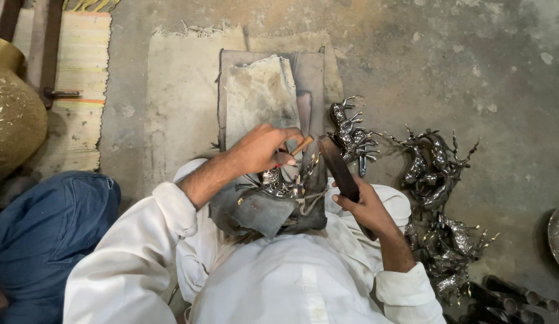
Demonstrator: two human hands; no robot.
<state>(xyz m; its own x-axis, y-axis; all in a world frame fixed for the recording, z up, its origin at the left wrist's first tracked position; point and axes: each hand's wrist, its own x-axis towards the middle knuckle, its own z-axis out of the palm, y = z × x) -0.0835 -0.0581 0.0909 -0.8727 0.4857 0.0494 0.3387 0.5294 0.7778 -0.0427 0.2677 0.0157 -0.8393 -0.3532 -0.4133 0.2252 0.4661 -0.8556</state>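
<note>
white sleeves frame the left hand (261,150) clamped on a wooden-handled tool (300,146) over a half-worked metal figurine (279,183), right hand (366,207) gripping a dark mallet (342,171), finished deer figurines (435,168) piled beside.

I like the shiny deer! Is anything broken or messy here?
Nothing looks broken. The finished metal deer figures lie tangled in a loose pile on the floor, some on their sides. The cloth pad under the work is stained and worn.

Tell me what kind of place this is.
Probably a metal-craft workshop, worked on the floor: the left hand holds a small tool over a metal figurine, finished deer figurines lie heaped on bare concrete, beside a brass pot.
</note>
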